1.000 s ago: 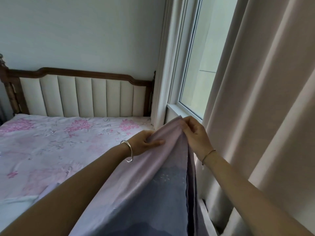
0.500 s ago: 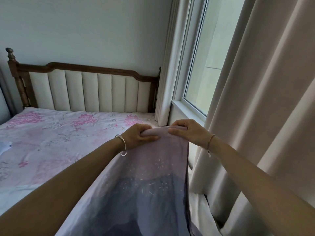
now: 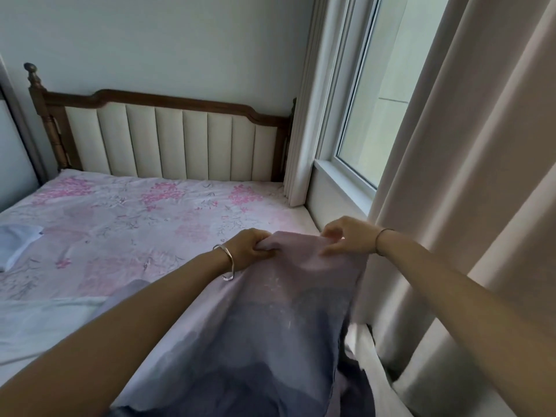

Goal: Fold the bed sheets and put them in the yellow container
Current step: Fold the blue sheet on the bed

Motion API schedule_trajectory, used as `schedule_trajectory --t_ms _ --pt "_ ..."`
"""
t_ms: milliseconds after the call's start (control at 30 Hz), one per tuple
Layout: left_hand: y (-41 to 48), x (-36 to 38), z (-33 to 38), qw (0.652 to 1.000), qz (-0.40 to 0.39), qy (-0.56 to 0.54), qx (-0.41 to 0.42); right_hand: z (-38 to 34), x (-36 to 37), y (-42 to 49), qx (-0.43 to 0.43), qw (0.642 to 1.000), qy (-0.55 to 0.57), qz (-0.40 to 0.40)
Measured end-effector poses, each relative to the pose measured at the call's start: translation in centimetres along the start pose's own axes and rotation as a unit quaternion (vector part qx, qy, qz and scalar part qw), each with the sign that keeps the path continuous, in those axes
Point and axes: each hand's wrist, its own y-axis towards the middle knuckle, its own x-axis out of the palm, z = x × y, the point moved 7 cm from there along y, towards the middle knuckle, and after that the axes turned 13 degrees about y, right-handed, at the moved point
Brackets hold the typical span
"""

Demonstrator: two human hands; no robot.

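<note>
While our left hand (image 3: 251,248) and right hand (image 3: 349,236) are pinching the bed sheet (image 3: 270,326), we are judging it soft, light, best held at its top corners.

Left hand (image 3: 249,248), right hand (image 3: 346,236) forward, apart, each pinching sheet (image 3: 270,311).

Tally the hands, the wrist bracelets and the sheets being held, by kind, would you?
Hands: 2, the left hand and the right hand, both gripping cloth.
Bracelets: 2, a silver bangle on the left wrist and a thin bracelet on the right.
Held sheets: 1, the lilac sheet.
Total: 5.
</note>
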Motion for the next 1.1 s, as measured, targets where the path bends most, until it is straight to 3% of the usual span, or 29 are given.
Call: schedule_trajectory --t_ms 200,367,467,567,667,867,1033,1100 --pt "-0.4 -0.2 0.1 0.999 0.021 0.011 0.030 -2.4 4.6 2.1 -0.038 0.997 0.042 -0.045" --pt "-0.8 0.0 -1.9 1.000 0.004 -0.003 -0.025 -1.9 4.9 3.3 -0.058 0.990 0.123 0.021" --pt "-1.8 2.5 -3.4 0.993 -0.097 0.006 -0.071 -1.7 5.7 3.2 -0.028 0.974 0.224 0.017" --pt "-3.5 6.7 -5.5 0.967 -0.214 0.093 -0.101 -1.4 5.7 2.0 0.017 0.956 0.289 -0.037" --pt "-5.7 10.6 -8.7 0.940 -0.268 0.158 -0.138 -0.3 4.0 0.5 0.035 0.956 0.276 -0.091" --pt "-9.0 14.3 -15.5 0.950 -0.209 0.134 -0.191 6.1 1.9 0.8 0.106 0.958 0.264 -0.047" --pt "-8.7 10.2 -17.8 0.968 -0.059 0.074 -0.234 11.7 5.7 4.6 0.156 0.967 0.200 -0.005" --pt "-7.7 8.1 -18.4 0.968 -0.039 0.066 -0.240 13.6 8.3 6.9 0.164 0.965 0.204 0.001"
